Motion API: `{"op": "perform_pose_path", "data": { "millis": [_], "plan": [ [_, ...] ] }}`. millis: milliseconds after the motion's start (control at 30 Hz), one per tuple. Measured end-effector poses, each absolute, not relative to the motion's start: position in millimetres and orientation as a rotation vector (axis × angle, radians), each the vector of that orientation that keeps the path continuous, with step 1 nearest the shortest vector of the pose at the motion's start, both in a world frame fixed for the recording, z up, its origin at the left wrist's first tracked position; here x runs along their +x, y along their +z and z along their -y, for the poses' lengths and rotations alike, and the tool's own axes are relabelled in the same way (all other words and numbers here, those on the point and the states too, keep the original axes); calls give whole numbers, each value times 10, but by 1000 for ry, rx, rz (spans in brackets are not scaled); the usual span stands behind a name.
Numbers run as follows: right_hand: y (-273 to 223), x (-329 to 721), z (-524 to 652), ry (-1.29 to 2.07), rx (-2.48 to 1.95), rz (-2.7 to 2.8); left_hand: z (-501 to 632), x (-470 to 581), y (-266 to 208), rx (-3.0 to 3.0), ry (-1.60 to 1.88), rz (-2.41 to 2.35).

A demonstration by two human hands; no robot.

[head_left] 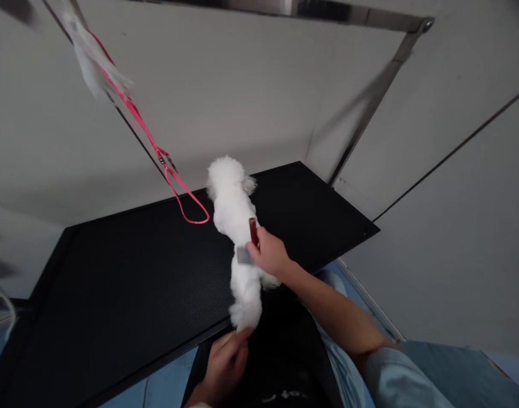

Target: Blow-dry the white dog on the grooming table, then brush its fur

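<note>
A small white dog (233, 211) with fluffy fur stands on a black ribbed grooming table (157, 277), its head facing away from me. My right hand (271, 252) is closed around the dark red handle of a slicker brush (245, 255). The grey brush head lies against the fur of the dog's lower back. At the near edge of the table, my left hand (229, 357) pinches the end of the dog's white tail (247, 303), which stretches toward me. The dog's legs are mostly hidden beneath its body.
A pink grooming loop (187, 198) hangs left of the dog's head, with a whitish cloth-like thing (93, 59) higher up on it. A metal frame (365, 122) rises behind the table before a pale wall. My black apron (280, 351) is close against the near edge.
</note>
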State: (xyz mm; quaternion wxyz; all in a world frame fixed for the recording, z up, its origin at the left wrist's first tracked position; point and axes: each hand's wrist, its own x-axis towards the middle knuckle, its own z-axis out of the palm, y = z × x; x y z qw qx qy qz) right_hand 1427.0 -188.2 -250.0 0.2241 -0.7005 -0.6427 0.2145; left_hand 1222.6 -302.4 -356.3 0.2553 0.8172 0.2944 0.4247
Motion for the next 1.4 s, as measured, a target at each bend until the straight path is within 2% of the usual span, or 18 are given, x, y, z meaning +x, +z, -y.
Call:
{"op": "perform_pose_path", "data": {
  "millis": [67,167,300,433,567,733,867,1000,1133,1267,1300,1400],
  "plan": [
    [-2500,14279,1889,603,-1881,1699,3014,12223,-3554,2233,1162,-795],
    [-2532,14280,1903,859,-1804,1803,3003,12216,-3558,2236,1160,-784],
    [-2579,14304,1894,608,-1892,1631,2996,12209,-3585,2251,1165,-811],
    [-2597,14314,1885,903,-1751,1731,2981,12208,-3583,2278,1177,-806],
    [-2573,14303,1877,613,-1894,1668,2973,12201,-3582,2265,1171,-822],
    [-2580,14311,1869,884,-1792,1837,2989,12183,-3627,2262,1163,-825],
    [-2618,14365,1857,668,-1797,1610,3013,12186,-3682,2241,1185,-860],
    [-2621,14373,1857,962,-1719,1790,3053,12206,-3741,2234,1220,-841],
    [-2586,14362,1856,641,-1869,1679,3087,12234,-3759,2225,1244,-885],
    [-2590,14350,1860,970,-1721,1814,3112,12283,-3729,2215,1253,-887],
    [-2588,14351,1865,978,-1746,1813,3115,12296,-3720,2206,1254,-898],
    [-2559,14353,1919,708,-1893,1614,3106,12318,-3695,2202,1271,-922]
  ]
}}
